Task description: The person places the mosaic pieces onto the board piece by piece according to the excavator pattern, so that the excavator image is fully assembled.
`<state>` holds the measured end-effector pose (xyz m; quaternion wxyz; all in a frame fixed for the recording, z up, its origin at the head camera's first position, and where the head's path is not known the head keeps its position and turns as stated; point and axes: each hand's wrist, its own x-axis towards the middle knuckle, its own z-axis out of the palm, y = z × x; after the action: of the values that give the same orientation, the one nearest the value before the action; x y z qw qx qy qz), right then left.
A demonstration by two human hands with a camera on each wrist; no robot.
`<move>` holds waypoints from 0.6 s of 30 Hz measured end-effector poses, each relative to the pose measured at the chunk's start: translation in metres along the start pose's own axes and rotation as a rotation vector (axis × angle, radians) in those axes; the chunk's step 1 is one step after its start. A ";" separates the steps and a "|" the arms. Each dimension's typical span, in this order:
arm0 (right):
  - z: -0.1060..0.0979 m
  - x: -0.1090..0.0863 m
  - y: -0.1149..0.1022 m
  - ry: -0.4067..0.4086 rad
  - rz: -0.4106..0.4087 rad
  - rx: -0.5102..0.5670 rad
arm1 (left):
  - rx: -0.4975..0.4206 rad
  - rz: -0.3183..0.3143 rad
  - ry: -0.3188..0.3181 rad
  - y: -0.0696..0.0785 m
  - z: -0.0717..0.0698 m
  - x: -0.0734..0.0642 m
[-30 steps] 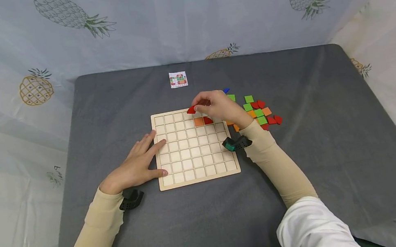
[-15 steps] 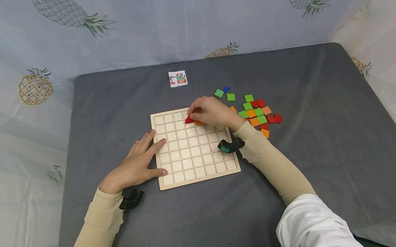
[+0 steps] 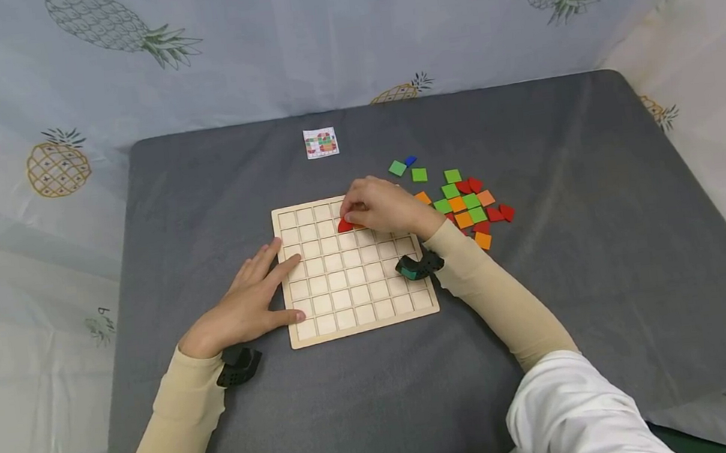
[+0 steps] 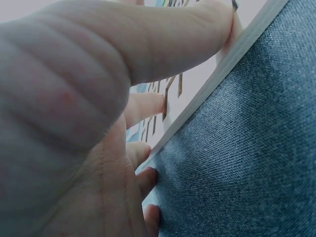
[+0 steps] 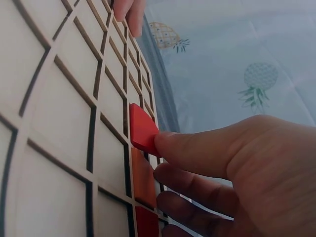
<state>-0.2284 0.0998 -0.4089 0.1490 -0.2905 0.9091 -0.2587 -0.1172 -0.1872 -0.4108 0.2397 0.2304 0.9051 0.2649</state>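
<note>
A pale wooden grid board (image 3: 337,281) lies on the dark cloth. My left hand (image 3: 245,305) rests at its left edge, fingers spread and nearly straight, thumb on the rim (image 4: 232,59). At the board's far side, my right hand (image 3: 384,207) pinches a red tile with one rounded corner (image 5: 142,129) by its edge. The red tile sits tilted over a grid cell in the right wrist view. Beside it an orange tile (image 5: 143,178) lies in its cell, followed by another red tile (image 5: 147,221). From the head, the right hand mostly covers these two.
Right of the board lies a loose spread of green tiles (image 3: 476,215), orange tiles (image 3: 483,241) and red tiles (image 3: 494,214). A blue piece (image 3: 410,161) is behind it. A small printed card (image 3: 322,143) with a coloured pattern lies beyond the board.
My right hand has come down and slightly nearer with the red tile, from above the far rim to the cell left of the orange tile. The left hand keeps its place.
</note>
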 end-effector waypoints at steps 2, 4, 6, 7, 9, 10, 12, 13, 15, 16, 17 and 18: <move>0.000 0.000 0.000 0.000 0.006 -0.008 | 0.001 0.001 0.003 0.000 0.000 0.000; 0.001 0.000 -0.001 0.001 0.012 -0.019 | 0.005 0.002 0.005 0.000 0.000 0.000; 0.002 0.000 -0.001 0.004 0.016 -0.032 | 0.007 0.003 0.007 0.000 0.000 0.000; 0.002 0.001 -0.001 0.006 0.016 -0.038 | 0.007 0.004 0.008 0.000 0.000 0.000; 0.003 0.001 -0.001 0.011 0.015 -0.050 | 0.006 0.006 0.010 0.000 0.000 0.000; 0.003 0.001 -0.002 0.014 0.012 -0.054 | 0.005 0.006 0.010 0.000 0.000 0.000; 0.004 0.001 -0.001 0.018 0.007 -0.058 | 0.003 0.008 0.013 0.000 0.000 0.000; 0.004 0.001 -0.001 0.018 0.004 -0.060 | 0.002 0.008 0.013 0.000 -0.001 0.000; 0.003 0.001 -0.001 0.014 0.001 -0.054 | 0.002 0.008 0.013 0.000 -0.001 0.000; 0.003 0.001 -0.001 0.010 0.002 -0.047 | 0.001 0.008 0.012 0.000 0.000 0.000; 0.002 0.000 -0.001 0.006 0.002 -0.033 | 0.000 0.009 0.012 0.000 0.000 0.000; 0.001 0.000 0.000 0.003 0.000 -0.014 | 0.000 0.008 0.012 0.000 0.000 -0.001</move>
<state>-0.2275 0.0995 -0.4094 0.1455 -0.2911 0.9112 -0.2527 -0.1168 -0.1875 -0.4106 0.2332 0.2324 0.9056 0.2673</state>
